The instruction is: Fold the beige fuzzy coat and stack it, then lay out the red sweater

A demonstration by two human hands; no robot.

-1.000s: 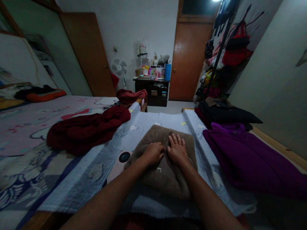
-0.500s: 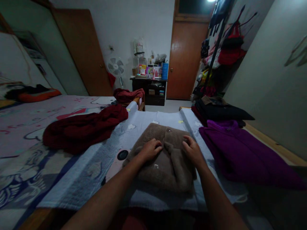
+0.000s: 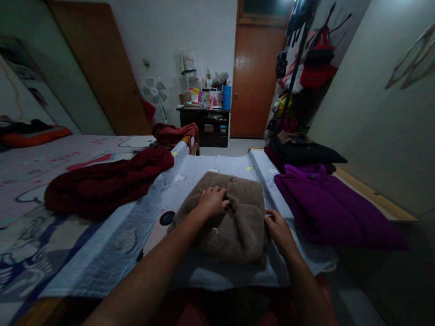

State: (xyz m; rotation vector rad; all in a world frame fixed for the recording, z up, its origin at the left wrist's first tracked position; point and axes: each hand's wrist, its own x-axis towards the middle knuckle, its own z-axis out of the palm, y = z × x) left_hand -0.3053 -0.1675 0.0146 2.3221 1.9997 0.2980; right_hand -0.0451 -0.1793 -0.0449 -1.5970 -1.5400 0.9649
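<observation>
A folded brown fuzzy garment (image 3: 248,231) lies on the light blue cloth (image 3: 217,163) in front of me. My left hand (image 3: 213,202) rests on top of it near the middle, fingers bent over the fabric and somewhat apart. At the garment's right edge is my right hand (image 3: 276,226), its thumb and fingers closed on the side of the fabric. A small button (image 3: 233,179) shows near the garment's far edge.
Dark red clothing (image 3: 108,183) lies on the left, beside a pink patterned bed cover (image 3: 30,158). To the right are a folded purple garment (image 3: 336,208) and dark folded clothes (image 3: 312,151). A pink object with a black disc (image 3: 166,218) sits left of the brown garment.
My right hand has moved down from the garment's upper right to its right edge. My left hand has shifted slightly up the fabric. The right part of the garment looks folded further inward.
</observation>
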